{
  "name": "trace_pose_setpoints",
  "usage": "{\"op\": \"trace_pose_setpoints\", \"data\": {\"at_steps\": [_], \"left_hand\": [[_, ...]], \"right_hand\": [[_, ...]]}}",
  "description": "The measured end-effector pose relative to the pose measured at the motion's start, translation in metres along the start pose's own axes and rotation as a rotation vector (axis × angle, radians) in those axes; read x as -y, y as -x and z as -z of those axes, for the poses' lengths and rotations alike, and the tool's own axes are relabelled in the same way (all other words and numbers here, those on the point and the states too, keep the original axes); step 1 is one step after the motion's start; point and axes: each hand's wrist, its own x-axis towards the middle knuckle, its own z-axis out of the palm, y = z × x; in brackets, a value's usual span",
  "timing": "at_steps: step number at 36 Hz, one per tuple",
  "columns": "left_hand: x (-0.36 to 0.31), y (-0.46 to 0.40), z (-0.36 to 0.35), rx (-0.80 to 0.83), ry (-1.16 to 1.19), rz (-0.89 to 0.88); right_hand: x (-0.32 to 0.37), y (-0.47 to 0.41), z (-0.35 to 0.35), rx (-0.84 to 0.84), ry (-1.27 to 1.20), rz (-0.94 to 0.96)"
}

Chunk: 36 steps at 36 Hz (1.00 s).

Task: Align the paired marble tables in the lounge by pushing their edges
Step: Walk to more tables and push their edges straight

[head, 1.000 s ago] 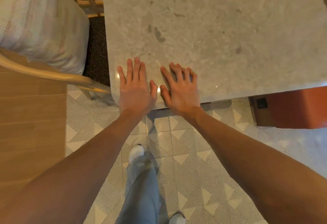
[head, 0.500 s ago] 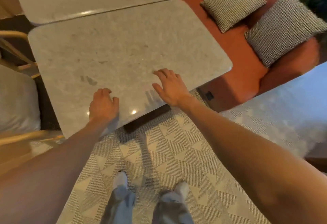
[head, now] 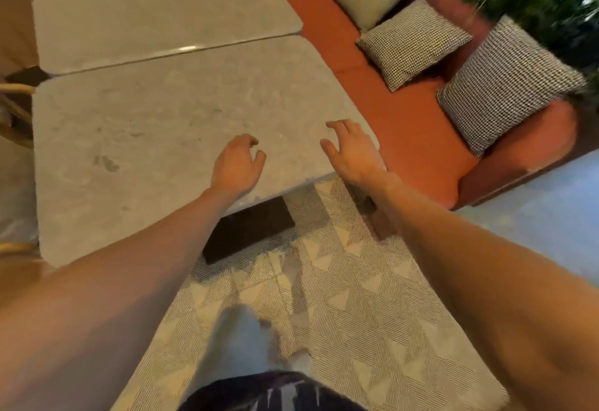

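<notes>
Two pale marble tables stand side by side, long edges meeting along a thin seam. The near table (head: 146, 138) fills the left middle of the view; the far table (head: 155, 11) lies beyond it and sits offset a little to the left. My left hand (head: 236, 164) hovers over the near table's front right part, fingers loosely curled, holding nothing. My right hand (head: 353, 151) is at the near table's right front corner, fingers spread, holding nothing. Whether either hand touches the marble is unclear.
An orange sofa (head: 405, 151) with three cushions (head: 505, 86) runs along the tables' right side, plants behind it. A wooden chair (head: 16, 109) stands at the left. The table's dark base (head: 249, 229) rests on a patterned rug (head: 340, 297). My legs are below.
Both hands have shifted right along the near table's front edge, from flat near its left corner to the right corner. The view has lifted and swung right, showing both tables.
</notes>
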Motion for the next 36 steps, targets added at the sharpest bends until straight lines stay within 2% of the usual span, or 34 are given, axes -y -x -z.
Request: {"op": "trace_pose_setpoints", "data": {"at_steps": [7, 16, 20, 23, 30, 36], "left_hand": [[0.005, -0.023, -0.041, 0.026, -0.093, 0.085], [-0.016, -0.095, -0.122, 0.011, -0.003, 0.167], [-0.02, -0.114, -0.154, 0.064, -0.165, 0.147], [-0.027, -0.125, -0.176, 0.071, -0.261, 0.222], [-0.035, -0.136, -0.216, 0.14, -0.243, 0.376], [-0.022, -0.129, -0.243, 0.068, -0.377, 0.352]], "right_hand": [[-0.047, -0.034, -0.008, 0.074, 0.028, 0.049], [-0.126, -0.099, -0.04, 0.185, 0.125, 0.077], [-0.155, -0.128, -0.054, 0.209, 0.153, 0.07], [-0.17, -0.147, -0.07, 0.22, 0.174, 0.054], [-0.188, -0.171, -0.1, 0.299, 0.204, 0.162], [-0.199, -0.19, -0.122, 0.276, 0.209, 0.247]]}}
